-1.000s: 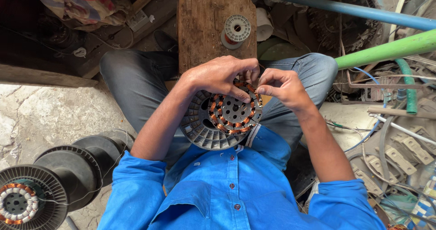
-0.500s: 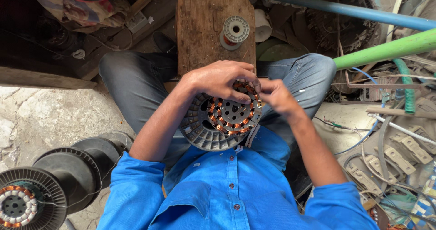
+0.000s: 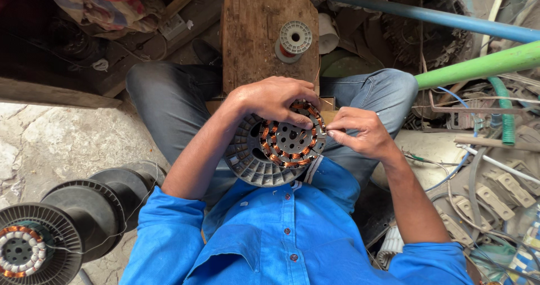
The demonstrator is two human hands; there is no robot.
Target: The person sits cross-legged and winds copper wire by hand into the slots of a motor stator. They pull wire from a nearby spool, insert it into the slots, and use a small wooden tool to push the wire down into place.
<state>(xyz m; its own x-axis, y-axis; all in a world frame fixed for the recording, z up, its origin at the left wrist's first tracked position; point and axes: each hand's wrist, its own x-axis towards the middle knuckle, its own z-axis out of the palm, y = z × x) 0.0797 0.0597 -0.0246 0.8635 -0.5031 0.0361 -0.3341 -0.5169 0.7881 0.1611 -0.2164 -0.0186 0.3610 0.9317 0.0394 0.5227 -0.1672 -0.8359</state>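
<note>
My right hand [image 3: 363,132] has slid out to three o'clock of the stator [image 3: 291,141] since a second ago, fingertips pinched on thin copper wire [image 3: 326,101]; left hand [image 3: 275,98] still clamps its twelve o'clock rim, stator on my lap, so I judge another turn being drawn tight

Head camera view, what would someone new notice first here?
First, the round motor core with copper coils in the lap at centre, with the left hand laid over its top and the right hand pinching at its right edge. Next, the bright blue shirt filling the bottom. Then the green pipe and blue pipe at upper right.
</note>
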